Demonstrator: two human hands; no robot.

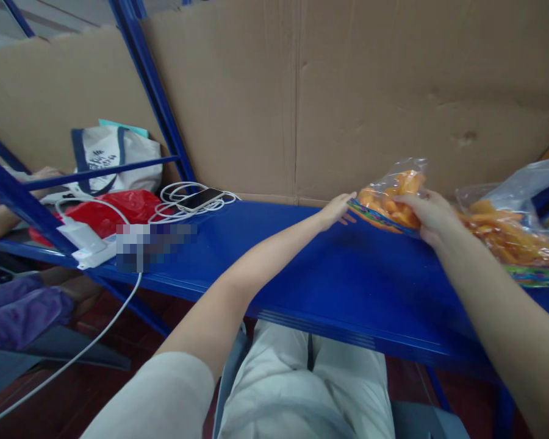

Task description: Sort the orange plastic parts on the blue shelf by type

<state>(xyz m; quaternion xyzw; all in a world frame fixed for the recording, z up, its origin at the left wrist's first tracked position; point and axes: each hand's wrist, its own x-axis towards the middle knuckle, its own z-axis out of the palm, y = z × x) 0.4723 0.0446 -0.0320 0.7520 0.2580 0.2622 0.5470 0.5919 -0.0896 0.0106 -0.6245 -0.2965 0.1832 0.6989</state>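
Note:
A clear plastic bag of orange pieces [387,198] with a colourful header card hangs just above the blue shelf. My right hand [432,216] grips its right side, thumb pressed over the plastic. At the left end of the card, my left hand [336,210] pinches the corner, its lower fingers partly extended beneath. What exactly the orange pieces are, I cannot make out. To the right, beyond my right forearm, lie more clear bags of orange pieces [512,235], one with a similar colourful card.
The blue shelf [297,268] backs onto a cardboard wall [229,103]. At left are a phone [201,199], coiled white cable [171,192], a white power strip [91,253], a red plastic bag [119,207] and a tote bag [139,160]. Another person's arm [0,222] shows at far left.

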